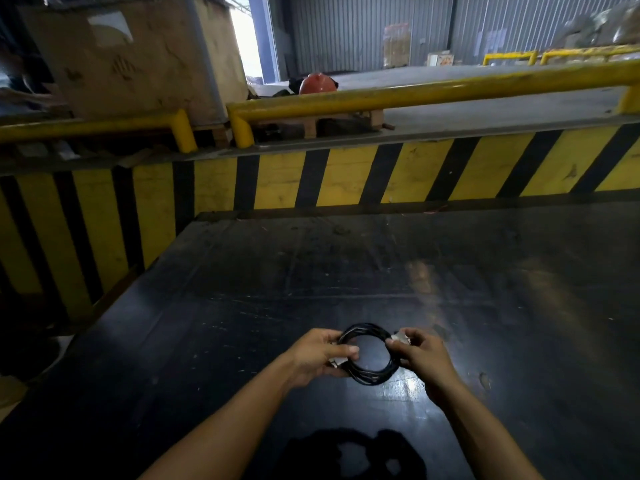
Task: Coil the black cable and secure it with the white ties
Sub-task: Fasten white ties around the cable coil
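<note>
The black cable [369,374] is wound into a small round coil, held just above the dark table [346,271] between both hands. My left hand [317,358] grips the coil's left side, where a white tie [337,362] shows under the thumb. My right hand [426,358] pinches the coil's right side, with a second white tie [401,338] between its fingertips. Parts of both ties are hidden by my fingers.
A yellow-and-black striped wall [346,171] rises behind the table, topped by yellow guard rails [415,93]. A large cardboard box [138,57] stands at the back left and a red helmet [317,84] lies beyond the rail.
</note>
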`<state>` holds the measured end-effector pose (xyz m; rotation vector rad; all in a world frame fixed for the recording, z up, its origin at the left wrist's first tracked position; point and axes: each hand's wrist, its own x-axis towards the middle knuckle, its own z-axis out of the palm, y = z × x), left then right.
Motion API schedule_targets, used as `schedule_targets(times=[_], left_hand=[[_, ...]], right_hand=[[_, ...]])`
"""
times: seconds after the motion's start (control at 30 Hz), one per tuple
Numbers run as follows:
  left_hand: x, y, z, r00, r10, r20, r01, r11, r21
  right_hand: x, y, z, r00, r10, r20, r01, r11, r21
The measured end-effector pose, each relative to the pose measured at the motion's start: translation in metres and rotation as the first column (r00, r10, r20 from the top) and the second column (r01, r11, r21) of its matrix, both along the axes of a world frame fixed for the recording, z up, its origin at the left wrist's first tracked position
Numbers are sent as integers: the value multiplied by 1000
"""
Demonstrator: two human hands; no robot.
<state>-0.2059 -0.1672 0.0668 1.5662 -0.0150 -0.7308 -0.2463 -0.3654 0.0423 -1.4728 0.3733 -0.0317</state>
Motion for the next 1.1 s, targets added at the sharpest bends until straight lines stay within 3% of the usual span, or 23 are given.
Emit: schedule_targets(times=[0.23, 0.43, 0.6, 0.8, 1.1], left_hand=[[3, -4, -53, 968, 184, -168, -174, 982, 76], [24, -7, -88, 933, 310, -184, -272, 940, 205], [62, -5, -100, 919, 359, -164, -316, 918, 238], [99, -2, -112, 915, 383, -128, -339, 901, 271], [112, -3, -121, 920, 377, -110, -334, 898, 285]], right_hand=[[6, -4, -56, 982, -27, -185, 8, 994, -107], [30, 4, -88, 948, -28, -318, -56, 967, -249], [68, 11, -95, 940, -37, -338, -95, 926, -366], [105, 23, -93, 937, -34, -347, -114, 911, -397], [108, 26, -86, 934, -7, -358, -203, 813, -546]])
